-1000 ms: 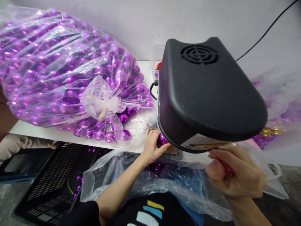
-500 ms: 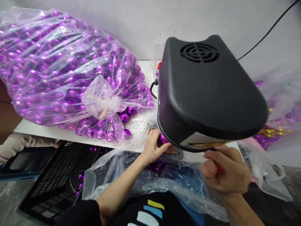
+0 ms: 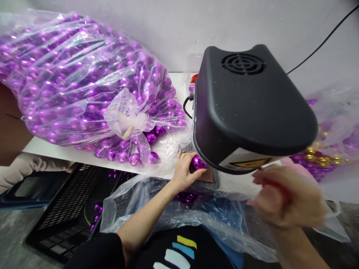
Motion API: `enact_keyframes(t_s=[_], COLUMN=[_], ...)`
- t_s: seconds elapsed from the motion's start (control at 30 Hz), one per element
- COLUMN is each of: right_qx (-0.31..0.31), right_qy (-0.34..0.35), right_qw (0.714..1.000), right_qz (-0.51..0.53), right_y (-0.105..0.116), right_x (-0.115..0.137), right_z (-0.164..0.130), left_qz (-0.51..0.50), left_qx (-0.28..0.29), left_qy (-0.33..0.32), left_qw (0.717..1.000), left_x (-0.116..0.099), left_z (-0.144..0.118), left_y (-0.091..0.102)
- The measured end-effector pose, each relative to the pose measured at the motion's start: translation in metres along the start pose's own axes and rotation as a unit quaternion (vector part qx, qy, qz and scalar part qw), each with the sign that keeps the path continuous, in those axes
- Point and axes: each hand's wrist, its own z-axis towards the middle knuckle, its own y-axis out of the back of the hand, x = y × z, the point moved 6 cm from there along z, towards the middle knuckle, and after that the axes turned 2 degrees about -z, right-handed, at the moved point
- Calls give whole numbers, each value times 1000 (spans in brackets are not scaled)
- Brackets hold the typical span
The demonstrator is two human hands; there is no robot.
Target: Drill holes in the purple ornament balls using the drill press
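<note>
My left hand (image 3: 183,170) is closed around a shiny purple faceted ball (image 3: 198,162) at the grey base plate (image 3: 214,179) beneath a black machine housing (image 3: 252,108). A brown pad (image 3: 206,174) lies on the plate beside the fingers. Blurred by motion, my right hand (image 3: 288,198) is wrapped round a red handle (image 3: 280,188) to the right of the housing's front edge. Whether that handle joins the machine is hidden. On the left, a tied clear plastic bag (image 3: 84,82) bulges with similar purple balls, and a few loose purple balls (image 3: 152,138) sit by its knot.
Clear plastic sheeting (image 3: 168,220) hangs from the white table (image 3: 168,144) over my lap. A black crate (image 3: 64,213) stands low on the left. Purple and gold pieces (image 3: 319,157) in plastic lie at right. A black cable (image 3: 322,39) crosses the wall.
My right hand has moved right, away from the housing, with the red handle. More of the purple ball shows in my left hand. The camera view has shifted slightly.
</note>
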Motion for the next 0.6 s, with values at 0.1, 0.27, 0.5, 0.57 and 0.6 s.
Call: enact_keyframes(t_s=[0.1, 0.27, 0.5, 0.57, 0.6], right_qx=[-80, -105, -116, -119, -117], right_qy=[-33, -71, -106, -105, -106], right_qw=[995, 991, 981, 981, 981], right_qz=[-48, 47, 112, 113, 110], right_y=[20, 13, 6, 5, 5], right_x=[6, 2, -7, -7, -7], right_z=[41, 87, 89, 90, 91], left_qz=[-10, -20, 89, 116, 136], left_qx=[-2, -11, 150, 138, 118], left_qy=[9, 19, -33, -55, -63], left_qw=[1000, 1000, 984, 982, 982], left_x=[-5, -26, -49, -49, -48], left_z=[2, -24, -90, -76, -64], left_y=[1, 20, 27, 43, 56])
